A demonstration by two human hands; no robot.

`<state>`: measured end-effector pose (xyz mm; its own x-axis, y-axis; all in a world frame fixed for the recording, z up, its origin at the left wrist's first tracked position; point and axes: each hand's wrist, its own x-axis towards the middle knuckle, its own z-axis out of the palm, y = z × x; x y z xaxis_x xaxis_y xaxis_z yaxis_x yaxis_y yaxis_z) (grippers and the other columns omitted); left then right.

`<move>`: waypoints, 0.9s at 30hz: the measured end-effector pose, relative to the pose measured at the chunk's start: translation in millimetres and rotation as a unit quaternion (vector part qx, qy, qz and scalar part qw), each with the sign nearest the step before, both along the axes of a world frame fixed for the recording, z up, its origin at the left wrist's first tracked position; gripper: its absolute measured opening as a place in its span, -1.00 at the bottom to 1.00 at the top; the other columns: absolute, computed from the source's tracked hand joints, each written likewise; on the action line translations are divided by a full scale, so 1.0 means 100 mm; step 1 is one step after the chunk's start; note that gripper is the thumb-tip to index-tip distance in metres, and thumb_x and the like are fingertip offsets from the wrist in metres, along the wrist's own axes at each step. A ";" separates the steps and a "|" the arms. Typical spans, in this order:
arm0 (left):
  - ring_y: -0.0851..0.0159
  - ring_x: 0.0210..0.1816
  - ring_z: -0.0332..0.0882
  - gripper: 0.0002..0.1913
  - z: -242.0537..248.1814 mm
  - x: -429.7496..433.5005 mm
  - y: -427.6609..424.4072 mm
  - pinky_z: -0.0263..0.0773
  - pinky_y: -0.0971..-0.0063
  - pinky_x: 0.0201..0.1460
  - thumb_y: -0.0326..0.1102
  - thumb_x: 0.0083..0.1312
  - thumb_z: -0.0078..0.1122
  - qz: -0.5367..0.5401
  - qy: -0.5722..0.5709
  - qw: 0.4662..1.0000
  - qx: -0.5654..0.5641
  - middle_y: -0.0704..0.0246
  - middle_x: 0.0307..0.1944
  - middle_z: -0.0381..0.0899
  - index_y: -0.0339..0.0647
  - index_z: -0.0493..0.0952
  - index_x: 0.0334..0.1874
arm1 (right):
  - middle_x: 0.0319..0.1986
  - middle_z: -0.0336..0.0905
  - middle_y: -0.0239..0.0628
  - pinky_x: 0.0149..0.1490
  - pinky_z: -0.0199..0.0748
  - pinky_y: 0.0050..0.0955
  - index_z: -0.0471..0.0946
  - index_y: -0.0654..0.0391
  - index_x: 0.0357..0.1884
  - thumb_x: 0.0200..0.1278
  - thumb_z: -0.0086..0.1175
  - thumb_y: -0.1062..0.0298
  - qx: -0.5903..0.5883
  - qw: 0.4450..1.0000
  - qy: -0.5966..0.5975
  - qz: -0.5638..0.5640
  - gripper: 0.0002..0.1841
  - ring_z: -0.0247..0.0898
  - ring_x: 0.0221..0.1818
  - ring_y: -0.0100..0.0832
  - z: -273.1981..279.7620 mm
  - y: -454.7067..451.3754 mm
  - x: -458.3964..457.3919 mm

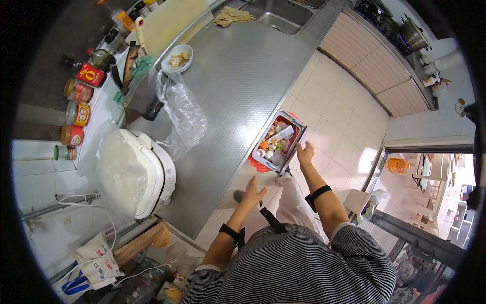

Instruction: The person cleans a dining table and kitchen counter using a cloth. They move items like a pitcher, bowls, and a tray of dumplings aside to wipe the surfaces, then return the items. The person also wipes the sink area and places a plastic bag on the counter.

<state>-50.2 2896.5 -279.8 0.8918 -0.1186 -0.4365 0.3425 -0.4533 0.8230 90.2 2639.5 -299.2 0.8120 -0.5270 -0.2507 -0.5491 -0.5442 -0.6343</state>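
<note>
A rectangular waste bin (265,166) with a grey rim and a red plastic liner (259,164) juts out beside the counter's front edge. It holds eggshells (269,155), a white and orange packet (280,136), clear plastic and food scraps. My right hand (305,154) grips the bin's outer dark-edged side near its lower corner; some of its fingers are hidden. Just below the bin, my left hand (253,194) hangs apart from it, fingers spread and nothing in them. Dark straps circle both forearms.
On the metal counter (228,95) stand a rice cooker (129,171) under plastic film, a clear plastic bag (184,117) and a food bowl (188,48). A sink (284,19) lies beyond, near a cloth (233,16). Behind me on the right is a pale bin (356,203) by the doorway.
</note>
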 end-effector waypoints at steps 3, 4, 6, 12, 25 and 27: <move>0.09 0.53 0.07 -0.14 -0.65 0.20 -0.26 0.08 0.10 0.50 -0.08 0.32 0.30 0.110 0.246 0.958 -0.102 0.18 0.52 0.12 -0.10 0.03 0.57 | 0.29 0.33 0.07 0.37 0.24 0.03 0.19 0.31 0.44 0.29 0.23 -0.06 0.384 0.900 0.204 -0.021 -0.15 0.37 0.23 0.02 -0.21 -0.32 0.12; 0.10 0.54 0.04 -0.13 -0.77 0.29 -0.22 0.06 0.04 0.50 -0.05 0.33 0.29 0.116 0.232 0.953 -0.154 0.20 0.54 0.08 -0.07 0.00 0.58 | 0.24 0.36 0.02 0.33 0.26 0.12 0.24 0.28 0.37 0.28 0.25 0.01 0.459 0.863 0.205 -0.053 -0.23 0.37 0.22 0.05 -0.28 -0.39 0.21; 0.10 0.56 -0.03 -0.13 -0.82 0.39 -0.38 0.00 -0.15 0.47 0.10 0.35 0.21 0.210 0.214 0.927 -0.227 0.23 0.58 -0.01 0.02 -0.02 0.59 | 0.13 0.46 -0.04 0.13 0.43 0.16 0.32 0.17 0.30 0.27 0.26 0.06 0.564 0.798 0.194 -0.083 -0.35 0.48 0.06 0.00 -0.39 -0.45 0.33; 0.06 0.51 0.08 -0.21 -0.47 1.07 -0.80 0.04 -0.33 0.40 0.38 0.40 -0.11 0.480 0.281 0.750 -0.357 0.28 0.55 0.05 0.10 0.09 0.55 | -0.08 0.60 -0.11 -0.09 0.68 0.11 0.32 0.06 0.25 0.41 0.04 0.28 0.587 0.739 0.325 -0.056 -0.59 0.62 -0.13 -0.06 -0.52 -0.59 0.54; 0.03 0.50 0.11 -0.41 -0.35 1.10 -0.75 0.15 -0.34 0.35 0.20 0.56 -0.33 0.459 0.315 0.767 -0.319 0.36 0.54 0.08 0.25 0.00 0.57 | 0.16 0.40 -0.06 -0.12 0.63 -0.21 0.08 0.11 0.40 0.20 0.25 -0.23 0.536 0.752 0.374 0.085 -0.08 0.52 -0.03 -0.18 -0.49 -0.89 0.67; 0.01 0.50 0.09 -0.40 -0.41 1.04 -0.73 0.14 -0.35 0.36 0.17 0.56 -0.27 0.446 0.287 0.773 -0.348 0.34 0.55 0.04 0.25 -0.02 0.57 | 0.42 0.14 0.11 0.07 0.54 -0.16 -0.30 0.02 0.60 0.06 0.23 -0.48 0.386 0.828 0.404 0.046 0.30 0.35 0.26 -0.11 -0.53 -1.13 0.85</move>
<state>53.8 2823.6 -320.6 0.4374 0.0478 -0.8980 0.6632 0.6572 0.3580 175.7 2526.5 -352.4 0.2429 0.0982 -0.9651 -0.9426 -0.2112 -0.2587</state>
